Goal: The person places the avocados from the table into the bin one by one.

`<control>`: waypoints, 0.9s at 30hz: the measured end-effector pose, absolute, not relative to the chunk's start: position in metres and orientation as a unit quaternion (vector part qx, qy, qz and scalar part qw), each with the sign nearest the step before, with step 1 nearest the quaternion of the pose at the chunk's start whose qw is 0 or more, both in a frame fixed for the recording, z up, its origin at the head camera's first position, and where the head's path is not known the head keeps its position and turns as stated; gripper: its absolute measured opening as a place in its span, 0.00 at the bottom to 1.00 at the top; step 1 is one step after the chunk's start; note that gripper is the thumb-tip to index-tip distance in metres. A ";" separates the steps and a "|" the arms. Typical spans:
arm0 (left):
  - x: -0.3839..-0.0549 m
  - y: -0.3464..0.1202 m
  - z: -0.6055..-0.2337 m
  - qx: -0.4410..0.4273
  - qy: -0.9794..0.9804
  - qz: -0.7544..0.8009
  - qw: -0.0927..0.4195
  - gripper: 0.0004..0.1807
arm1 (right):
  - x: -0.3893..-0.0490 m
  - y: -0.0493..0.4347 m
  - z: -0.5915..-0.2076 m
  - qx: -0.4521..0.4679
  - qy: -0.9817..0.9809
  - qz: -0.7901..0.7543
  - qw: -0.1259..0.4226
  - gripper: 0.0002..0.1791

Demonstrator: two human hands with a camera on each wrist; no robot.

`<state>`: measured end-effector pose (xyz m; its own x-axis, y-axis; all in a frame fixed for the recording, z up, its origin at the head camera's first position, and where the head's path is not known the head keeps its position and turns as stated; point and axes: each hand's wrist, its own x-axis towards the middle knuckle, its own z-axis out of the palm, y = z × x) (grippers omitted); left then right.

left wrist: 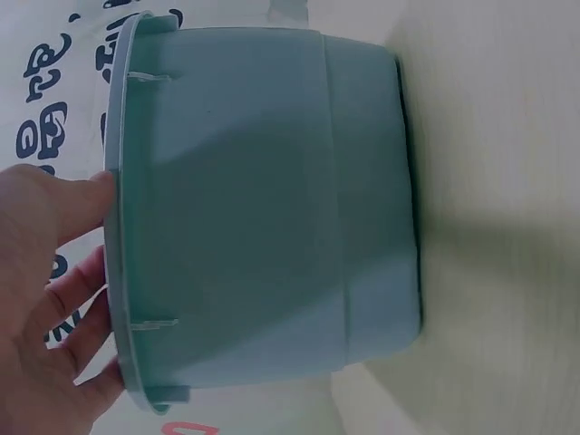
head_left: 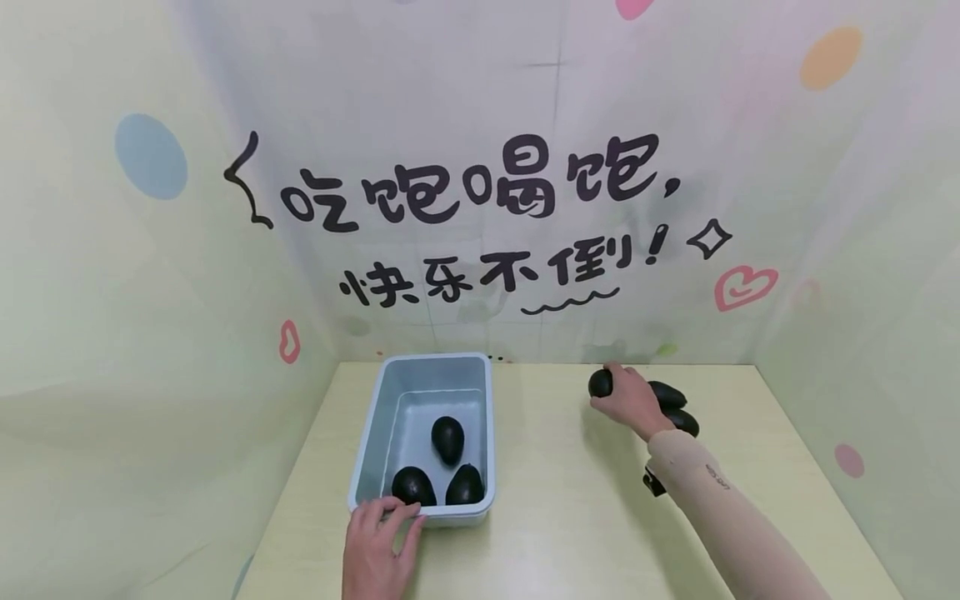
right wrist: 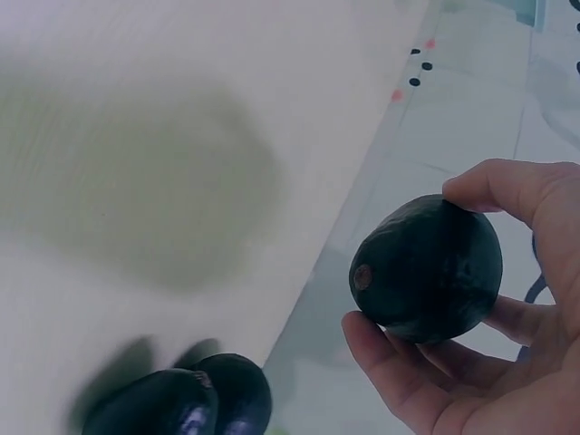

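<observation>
Dark, smooth-skinned avocados are about my hands. My right hand [head_left: 626,402] holds one avocado [right wrist: 428,269] between thumb and fingers, raised above the table at the back right. Its blunt end with a small brown stem scar shows in the right wrist view. Two more avocados [head_left: 667,394] lie just beyond that hand, partly hidden by it. A light blue plastic bin [head_left: 487,433] stands left of centre, with three avocados [head_left: 447,440] on its floor. My left hand [head_left: 378,546] grips the near rim, its fingertips and thumb at the edge.
The pale wooden table [head_left: 555,500] reaches back to a printed cloth wall [head_left: 465,108] with black lettering. Cloth side walls stand at left and right. A small black device [head_left: 654,482] shows under the right wrist.
</observation>
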<state>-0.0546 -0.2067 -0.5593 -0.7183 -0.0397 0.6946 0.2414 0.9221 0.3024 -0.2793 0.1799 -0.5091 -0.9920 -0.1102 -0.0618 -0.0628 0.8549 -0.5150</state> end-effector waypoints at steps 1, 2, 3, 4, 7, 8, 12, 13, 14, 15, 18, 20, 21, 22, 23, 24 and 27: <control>-0.054 -0.207 -0.559 -0.061 -0.908 -0.181 0.374 0.14 | -0.279 0.179 -0.508 -0.050 0.962 -0.265 0.040 0.43; -0.054 -0.207 -0.559 -0.066 -0.909 -0.173 0.374 0.14 | -0.278 0.177 -0.507 -0.055 0.962 -0.264 0.034 0.43; -0.054 -0.207 -0.559 -0.068 -0.910 -0.165 0.375 0.14 | -0.278 0.176 -0.506 -0.060 0.962 -0.263 0.029 0.42; -0.053 -0.207 -0.558 -0.068 -0.911 -0.160 0.374 0.14 | -0.278 0.174 -0.504 -0.065 0.963 -0.261 0.024 0.42; -0.052 -0.205 -0.557 -0.063 -0.913 -0.157 0.372 0.14 | -0.277 0.169 -0.500 -0.074 0.963 -0.258 0.014 0.41; -0.051 -0.205 -0.558 -0.062 -0.912 -0.159 0.372 0.13 | -0.277 0.168 -0.499 -0.076 0.963 -0.258 0.012 0.41; -0.051 -0.202 -0.559 -0.061 -0.902 -0.170 0.392 0.16 | -0.277 0.160 -0.493 -0.086 0.962 -0.260 0.004 0.40; -0.051 -0.201 -0.560 -0.061 -0.899 -0.172 0.398 0.23 | -0.277 0.159 -0.492 -0.088 0.961 -0.262 0.001 0.40; -0.051 -0.200 -0.561 -0.061 -0.896 -0.174 0.404 0.30 | -0.277 0.157 -0.491 -0.090 0.960 -0.264 -0.001 0.40; -0.051 -0.199 -0.561 -0.059 -0.894 -0.176 0.407 0.35 | -0.278 0.155 -0.490 -0.090 0.960 -0.266 -0.001 0.41; -0.050 -0.197 -0.559 -0.045 -0.898 -0.182 0.399 0.21 | -0.278 0.150 -0.485 -0.093 0.957 -0.274 -0.001 0.41; -0.050 -0.195 -0.557 -0.034 -0.904 -0.184 0.384 0.07 | -0.277 0.146 -0.481 -0.096 0.954 -0.284 0.001 0.41; -0.050 -0.194 -0.555 -0.028 -0.907 -0.185 0.377 0.06 | -0.277 0.144 -0.479 -0.098 0.952 -0.290 0.002 0.41; -0.050 -0.194 -0.553 -0.024 -0.909 -0.187 0.371 0.10 | -0.277 0.143 -0.477 -0.102 0.951 -0.293 0.001 0.41; -0.050 -0.193 -0.552 -0.021 -0.911 -0.187 0.368 0.11 | -0.277 0.141 -0.475 -0.105 0.949 -0.297 0.002 0.41; -0.050 -0.193 -0.551 -0.019 -0.912 -0.187 0.365 0.12 | -0.276 0.139 -0.472 -0.108 0.948 -0.300 0.002 0.41; -0.050 -0.194 -0.549 -0.024 -0.913 -0.181 0.364 0.13 | -0.276 0.132 -0.468 -0.119 0.945 -0.305 0.001 0.40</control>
